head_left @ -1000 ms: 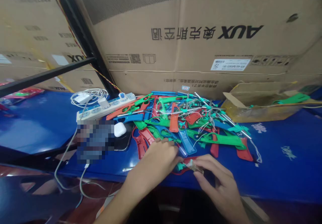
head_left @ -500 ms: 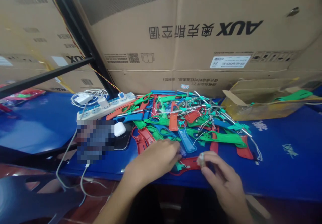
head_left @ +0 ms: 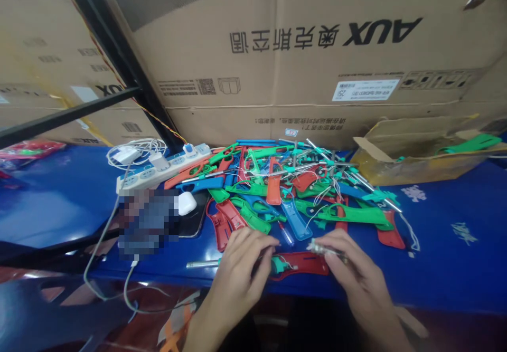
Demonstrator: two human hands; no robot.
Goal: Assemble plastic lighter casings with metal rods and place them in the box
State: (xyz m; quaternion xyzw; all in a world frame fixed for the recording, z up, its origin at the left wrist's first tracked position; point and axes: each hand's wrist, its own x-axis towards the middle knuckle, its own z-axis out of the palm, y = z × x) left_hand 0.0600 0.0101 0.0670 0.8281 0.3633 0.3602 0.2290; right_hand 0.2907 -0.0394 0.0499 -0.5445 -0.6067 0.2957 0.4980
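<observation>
My left hand (head_left: 243,270) is curled round the neck of a red lighter half-shell (head_left: 304,262), close to the front edge. The shell's metal tube (head_left: 202,264) sticks out to the left of the hand. A green part (head_left: 279,264) with a thin white wire sits in the shell. Between the thumb and fingers of my right hand (head_left: 356,275) is a small whitish-metallic part (head_left: 320,248) with a greenish end, just above the shell's right end. A small tool with a clear bluish-purple handle (head_left: 287,235), like a screwdriver, lies behind the shell.
Behind my hands spreads a heap of lighter shells (head_left: 277,183), metal tubes and wires. A white power strip (head_left: 158,170), a phone (head_left: 196,220) and an earbud case (head_left: 186,203) are at left. An open carton (head_left: 415,162) stands right, before large cardboard boxes (head_left: 277,77).
My left hand has moved from the bluish-purple-handled tool down to the red shell's neck, leaving the tool on the table. My right hand keeps the small part, now more visible. The view shifts slightly.
</observation>
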